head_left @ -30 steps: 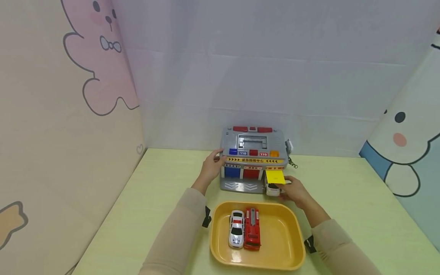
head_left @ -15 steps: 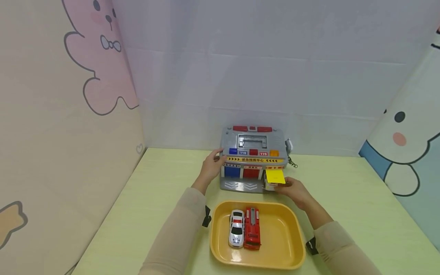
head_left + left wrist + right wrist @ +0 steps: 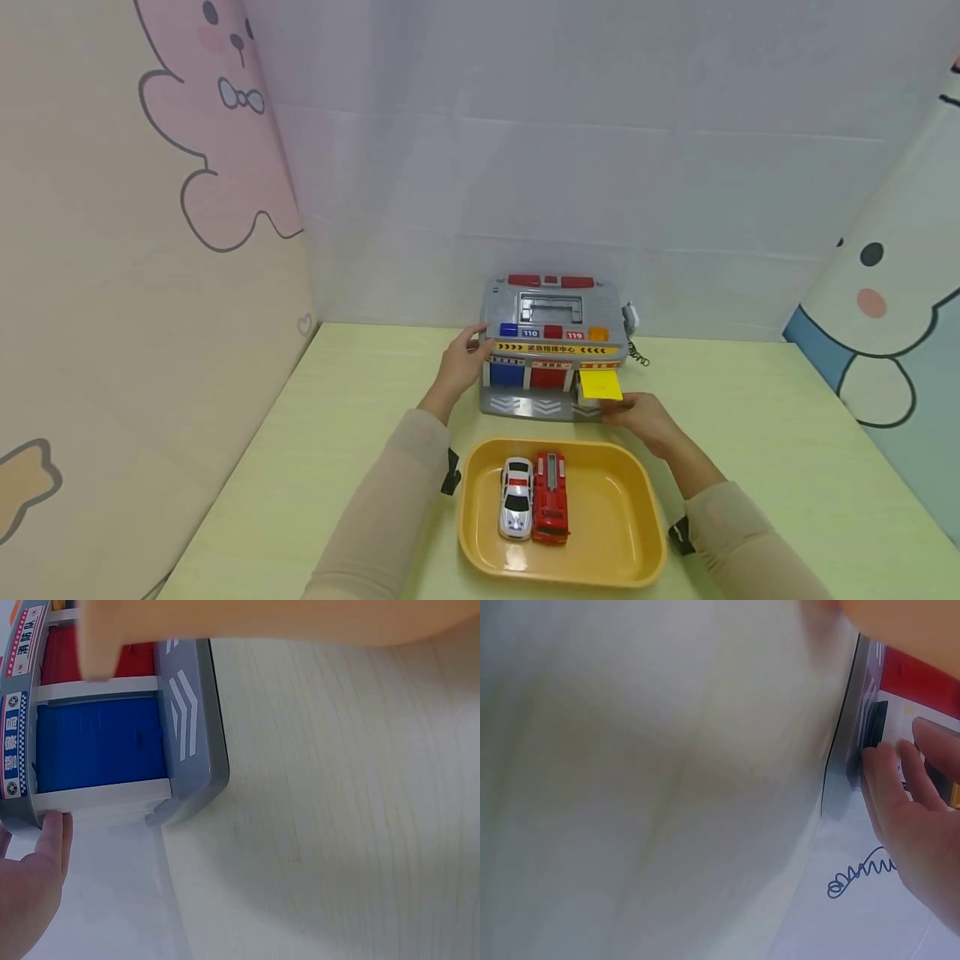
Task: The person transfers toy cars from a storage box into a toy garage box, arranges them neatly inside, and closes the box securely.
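Note:
A grey toy rescue station (image 3: 498,300) stands on the table with its blue door (image 3: 507,377) and red door (image 3: 548,379) down. Its yellow door (image 3: 600,385) is raised over the right bay, where a white toy car (image 3: 898,712) sits mostly inside, largely hidden by door and fingers. My right hand (image 3: 641,417) is at the car's outer end, fingertips against it, as the right wrist view also shows. My left hand (image 3: 459,367) rests at the station's left edge, extended fingers on its side wall (image 3: 112,801).
In front of the station is a yellow tray (image 3: 615,575) holding a white toy police car (image 3: 516,500) and a red toy fire truck (image 3: 551,500) side by side. A toy handset (image 3: 632,318) with a coiled cord hangs at the station's right side. Printed cloth walls surround the table.
The white car has moved back into the right bay, from sticking out in front of it to mostly under the yellow door. My right hand followed it slightly leftward; the left hand stayed put.

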A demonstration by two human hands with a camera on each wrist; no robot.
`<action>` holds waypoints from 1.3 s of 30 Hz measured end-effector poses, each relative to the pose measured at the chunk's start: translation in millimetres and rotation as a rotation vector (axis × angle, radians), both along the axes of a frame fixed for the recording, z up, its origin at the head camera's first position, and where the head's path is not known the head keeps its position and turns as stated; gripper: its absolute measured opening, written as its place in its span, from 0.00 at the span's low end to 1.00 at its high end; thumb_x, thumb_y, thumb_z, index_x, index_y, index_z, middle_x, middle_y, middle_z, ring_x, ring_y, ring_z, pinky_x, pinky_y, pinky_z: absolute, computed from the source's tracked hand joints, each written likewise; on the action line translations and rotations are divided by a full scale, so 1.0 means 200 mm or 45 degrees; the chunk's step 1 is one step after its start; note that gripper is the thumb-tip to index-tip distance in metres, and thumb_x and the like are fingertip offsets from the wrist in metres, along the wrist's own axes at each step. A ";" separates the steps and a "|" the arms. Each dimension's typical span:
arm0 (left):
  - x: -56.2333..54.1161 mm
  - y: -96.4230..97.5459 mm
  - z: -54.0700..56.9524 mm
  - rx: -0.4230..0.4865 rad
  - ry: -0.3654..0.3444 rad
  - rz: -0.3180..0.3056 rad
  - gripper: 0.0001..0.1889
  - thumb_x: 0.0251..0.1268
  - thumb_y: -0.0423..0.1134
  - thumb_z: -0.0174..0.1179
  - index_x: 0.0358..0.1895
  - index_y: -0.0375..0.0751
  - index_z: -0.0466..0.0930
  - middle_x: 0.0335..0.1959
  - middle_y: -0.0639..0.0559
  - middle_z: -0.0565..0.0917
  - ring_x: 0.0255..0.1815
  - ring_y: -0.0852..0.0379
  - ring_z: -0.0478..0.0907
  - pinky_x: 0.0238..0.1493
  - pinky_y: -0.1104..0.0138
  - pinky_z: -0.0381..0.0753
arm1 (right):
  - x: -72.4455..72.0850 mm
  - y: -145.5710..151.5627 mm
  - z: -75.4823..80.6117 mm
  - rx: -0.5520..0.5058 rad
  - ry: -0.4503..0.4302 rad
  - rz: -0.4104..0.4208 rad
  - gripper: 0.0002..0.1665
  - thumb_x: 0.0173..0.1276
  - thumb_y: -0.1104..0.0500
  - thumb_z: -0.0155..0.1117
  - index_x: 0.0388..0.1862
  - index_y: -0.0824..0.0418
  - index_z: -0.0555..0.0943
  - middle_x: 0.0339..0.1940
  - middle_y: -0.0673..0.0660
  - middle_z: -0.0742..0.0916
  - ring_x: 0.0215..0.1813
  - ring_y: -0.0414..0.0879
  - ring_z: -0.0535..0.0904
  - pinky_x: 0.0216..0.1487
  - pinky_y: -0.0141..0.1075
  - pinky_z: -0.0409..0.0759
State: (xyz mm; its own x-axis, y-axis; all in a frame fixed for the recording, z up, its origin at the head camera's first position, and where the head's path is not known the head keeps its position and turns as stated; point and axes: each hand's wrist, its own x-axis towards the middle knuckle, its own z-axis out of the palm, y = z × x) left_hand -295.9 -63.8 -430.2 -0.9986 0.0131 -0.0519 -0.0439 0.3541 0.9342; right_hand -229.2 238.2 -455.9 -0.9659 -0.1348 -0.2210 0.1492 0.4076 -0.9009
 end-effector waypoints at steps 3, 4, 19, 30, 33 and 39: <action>0.00 0.00 0.00 0.000 0.002 0.000 0.25 0.74 0.48 0.55 0.71 0.54 0.68 0.63 0.40 0.74 0.63 0.44 0.71 0.59 0.50 0.74 | -0.01 0.00 -0.01 -0.001 0.012 0.017 0.27 0.62 0.73 0.63 0.58 0.85 0.70 0.57 0.75 0.78 0.59 0.67 0.74 0.60 0.55 0.73; 0.00 0.00 0.00 0.000 0.004 0.000 0.25 0.74 0.48 0.55 0.71 0.53 0.68 0.63 0.40 0.74 0.63 0.44 0.71 0.59 0.49 0.74 | -0.01 0.00 -0.01 -0.006 0.014 0.026 0.28 0.62 0.73 0.62 0.59 0.85 0.69 0.57 0.76 0.78 0.59 0.67 0.74 0.59 0.54 0.74; 0.01 0.00 0.01 0.000 0.007 0.001 0.25 0.74 0.48 0.55 0.71 0.53 0.67 0.63 0.39 0.74 0.64 0.44 0.71 0.60 0.50 0.74 | -0.01 0.02 -0.01 -0.015 0.014 0.088 0.38 0.62 0.71 0.63 0.69 0.77 0.61 0.58 0.77 0.74 0.52 0.60 0.77 0.50 0.47 0.82; 0.00 0.01 0.01 -0.012 0.016 -0.004 0.25 0.74 0.48 0.55 0.71 0.52 0.67 0.63 0.39 0.74 0.63 0.43 0.72 0.59 0.50 0.74 | -0.01 0.01 0.07 -0.129 0.088 -0.120 0.33 0.81 0.50 0.43 0.70 0.76 0.60 0.62 0.76 0.73 0.55 0.64 0.78 0.53 0.47 0.80; 0.00 0.00 0.01 -0.018 0.017 -0.001 0.25 0.74 0.48 0.55 0.71 0.52 0.67 0.63 0.39 0.75 0.63 0.43 0.72 0.59 0.50 0.74 | -0.01 0.01 0.09 -0.097 0.121 -0.166 0.35 0.80 0.47 0.44 0.69 0.75 0.61 0.62 0.75 0.73 0.57 0.65 0.76 0.53 0.46 0.80; 0.00 0.01 0.01 -0.014 0.006 0.002 0.25 0.74 0.48 0.55 0.71 0.53 0.67 0.63 0.39 0.75 0.63 0.44 0.72 0.59 0.50 0.74 | 0.00 0.01 0.11 0.063 0.186 -0.233 0.37 0.75 0.48 0.55 0.72 0.68 0.58 0.65 0.72 0.71 0.63 0.64 0.69 0.60 0.53 0.73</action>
State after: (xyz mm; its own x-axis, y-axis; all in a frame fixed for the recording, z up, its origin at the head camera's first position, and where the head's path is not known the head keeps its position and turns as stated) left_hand -296.1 -62.7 -428.6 -0.9988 0.0113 -0.0474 -0.0400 0.3643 0.9304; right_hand -229.9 239.7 -434.8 -0.9954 0.0531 -0.0792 0.0943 0.4301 -0.8979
